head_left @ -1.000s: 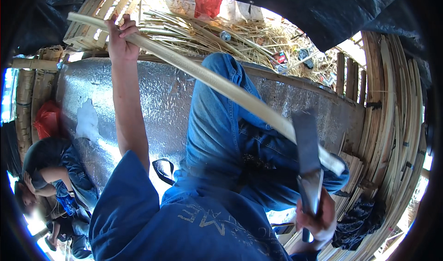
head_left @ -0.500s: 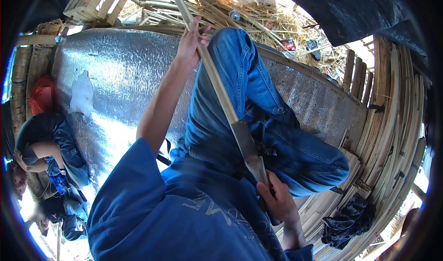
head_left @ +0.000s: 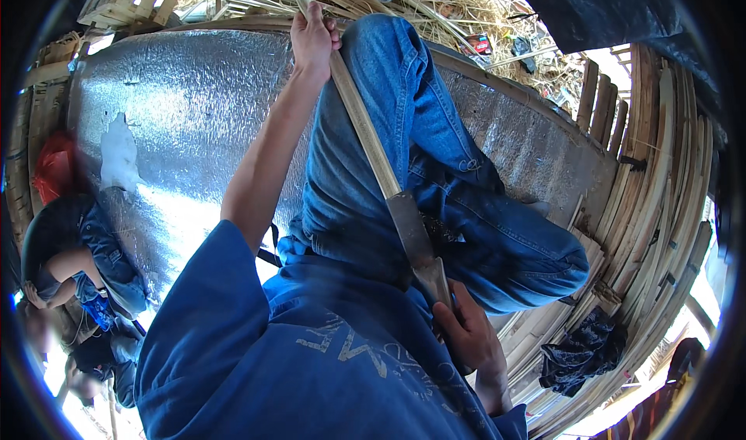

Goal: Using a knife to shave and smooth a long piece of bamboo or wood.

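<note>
A silvery foil sheet [head_left: 194,75] is spread under the seated person, prob. as a floor cover. On the R, long wooden slats [head_left: 660,199] are stacked lengthwise, prob. to save room. Denim-clad legs [head_left: 365,160] are folded, w/ one knee raised next to the work, maybe as a brace. A long pale strip [head_left: 361,129] is held aslant over the lap, from the top edge of view down to the blade. The broad-bladed knife [head_left: 410,226] is lined up w/ it, the strip's lower end being overlapped by the blade; whether they touch can't be told. The strip is clasped by the L hand [head_left: 314,42] just beside the knee, arm stretched out, prob. to steady the far part. The knife's handle is gripped by the R hand [head_left: 468,331], close to the shirt, prob. for control.
</note>
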### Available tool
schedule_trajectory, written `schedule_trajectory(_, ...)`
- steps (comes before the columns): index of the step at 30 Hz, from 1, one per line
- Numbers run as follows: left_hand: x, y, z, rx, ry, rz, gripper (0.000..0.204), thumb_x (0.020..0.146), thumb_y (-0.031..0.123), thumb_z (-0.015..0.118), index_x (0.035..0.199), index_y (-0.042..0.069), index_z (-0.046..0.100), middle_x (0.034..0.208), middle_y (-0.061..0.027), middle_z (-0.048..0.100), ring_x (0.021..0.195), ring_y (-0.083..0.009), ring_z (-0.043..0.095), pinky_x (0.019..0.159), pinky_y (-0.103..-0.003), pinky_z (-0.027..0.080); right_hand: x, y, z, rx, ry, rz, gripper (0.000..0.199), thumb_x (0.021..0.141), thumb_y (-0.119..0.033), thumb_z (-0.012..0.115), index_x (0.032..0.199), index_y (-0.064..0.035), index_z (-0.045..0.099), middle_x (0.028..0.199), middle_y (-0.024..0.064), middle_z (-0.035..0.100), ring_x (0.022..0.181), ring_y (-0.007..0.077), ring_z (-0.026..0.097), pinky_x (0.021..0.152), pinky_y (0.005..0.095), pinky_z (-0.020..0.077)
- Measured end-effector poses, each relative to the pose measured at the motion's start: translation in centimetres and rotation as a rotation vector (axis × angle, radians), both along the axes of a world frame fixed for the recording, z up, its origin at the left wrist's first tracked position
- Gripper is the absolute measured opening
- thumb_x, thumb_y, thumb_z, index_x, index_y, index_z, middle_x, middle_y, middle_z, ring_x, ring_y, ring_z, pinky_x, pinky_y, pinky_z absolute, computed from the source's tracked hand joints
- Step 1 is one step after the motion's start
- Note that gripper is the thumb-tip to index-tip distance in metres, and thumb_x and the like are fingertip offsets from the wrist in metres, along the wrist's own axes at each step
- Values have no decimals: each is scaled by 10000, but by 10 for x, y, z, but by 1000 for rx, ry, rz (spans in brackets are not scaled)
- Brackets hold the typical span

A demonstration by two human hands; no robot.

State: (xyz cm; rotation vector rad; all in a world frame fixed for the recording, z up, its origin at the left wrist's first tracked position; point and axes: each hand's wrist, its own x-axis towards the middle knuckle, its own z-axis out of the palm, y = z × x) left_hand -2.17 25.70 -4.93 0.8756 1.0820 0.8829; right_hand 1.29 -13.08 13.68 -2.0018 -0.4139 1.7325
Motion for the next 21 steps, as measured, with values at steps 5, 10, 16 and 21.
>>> schedule_trajectory(5, -4, -5, 4, 32, 26, 31, 218, 1007, 306, 420, 957, 95, 446, 660, 2, 456, 514, -66, 428, 448, -219, 360, 8, 1, 12, -206, 106, -71, 474, 959, -343, 503, 1329, -65, 403, 788, 152, 647, 706, 235, 638, 679, 348, 472)
schedule_trajectory(10, -1, -13, 4, 98, 29, 8, 243, 1013, 303, 409, 927, 78, 443, 663, -19, 519, 489, -89, 455, 452, -229, 418, 1, -12, 2, -82, -11, -19, 474, 952, -358, 507, 1303, -52, 422, 780, 145, 644, 714, 249, 633, 688, 367, 465)
schedule_trajectory(16, 1, -2, -4, 280, 109, -61, 236, 991, 222, 402, 1053, 10, 485, 884, -130, 673, 703, -170, 624, 677, -305, 507, 3, -24, -4, -221, 3, 46, 406, 937, -371, 523, 1146, -22, 534, 813, 190, 653, 786, 345, 638, 711, 402, 460)
schedule_trajectory(21, 11, -11, 10, 105, -38, 54, 225, 995, 235, 435, 961, 22, 499, 759, -65, 585, 648, -121, 520, 676, -307, 493, -2, -23, -6, -229, -43, 59, 420, 930, -385, 525, 1113, -7, 552, 864, 238, 644, 839, 418, 609, 739, 452, 456)
